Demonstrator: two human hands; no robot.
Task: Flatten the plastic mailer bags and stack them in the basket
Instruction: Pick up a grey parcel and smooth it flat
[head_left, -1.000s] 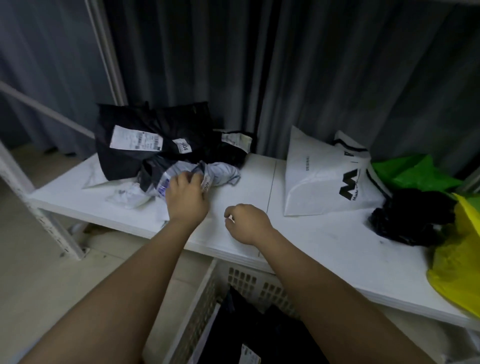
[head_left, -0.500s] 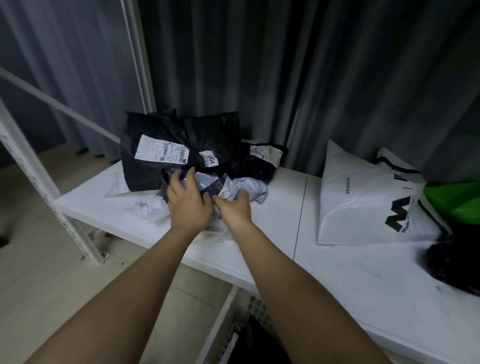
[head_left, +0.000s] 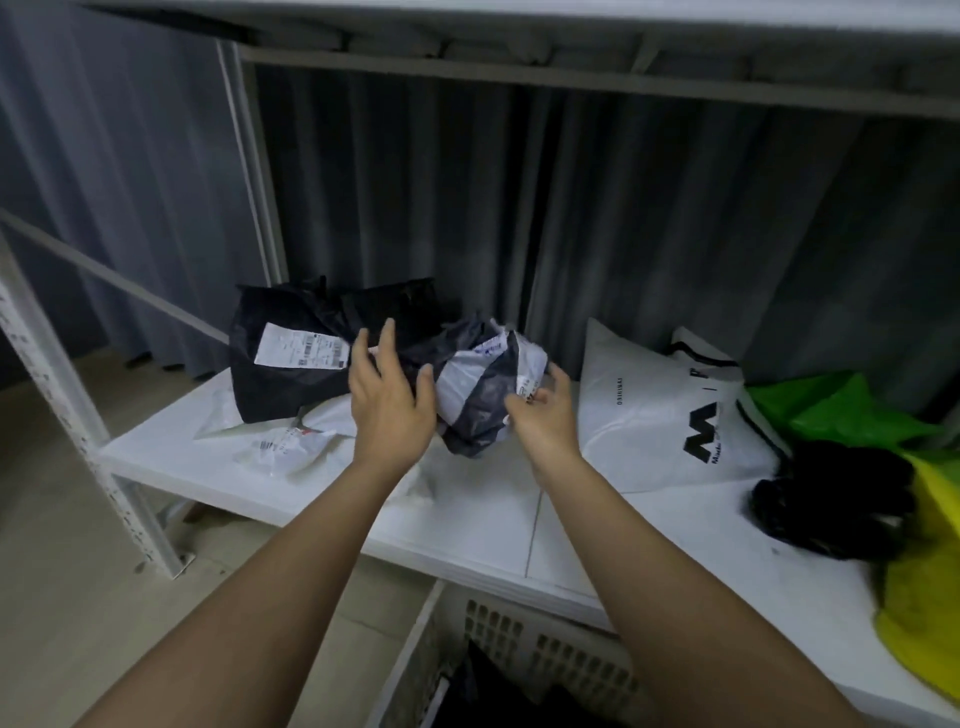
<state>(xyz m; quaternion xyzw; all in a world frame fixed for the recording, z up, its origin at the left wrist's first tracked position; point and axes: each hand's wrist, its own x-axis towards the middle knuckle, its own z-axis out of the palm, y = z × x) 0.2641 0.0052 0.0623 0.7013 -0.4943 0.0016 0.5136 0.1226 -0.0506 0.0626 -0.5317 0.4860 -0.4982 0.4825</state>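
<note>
Two hands up in front of me, with a crumpled grey-and-white mailer bag (head_left: 483, 395) between them, lifted a bit above the white shelf (head_left: 597, 525). My right hand (head_left: 543, 415) has its thumb and fingers curled round the right side of that bag, pinching it near a printed label. My left hand (head_left: 389, 400) is spread out with the fingers pretty much straight, sitting against the bag's left side, so it's more touching than gripping. Behind my left hand is a big black mailer bag (head_left: 291, 358) with a white shipping label on it, slumped at the back of the shelf against the grey curtain (head_left: 623, 218). Just in front of that one, lying flat on the shelf, is a white mailer bag (head_left: 285, 441) with a small label. Over to the right there's a white shopping bag (head_left: 660, 415) with black lettering leaning back, then a green bag (head_left: 841, 410), a black bundle (head_left: 836, 499) and a yellow bag (head_left: 930, 597) at the edge. Below the shelf edge, the white slotted basket (head_left: 545, 654) is sitting on the floor with something dark already in it; can't tell exactly what.
</note>
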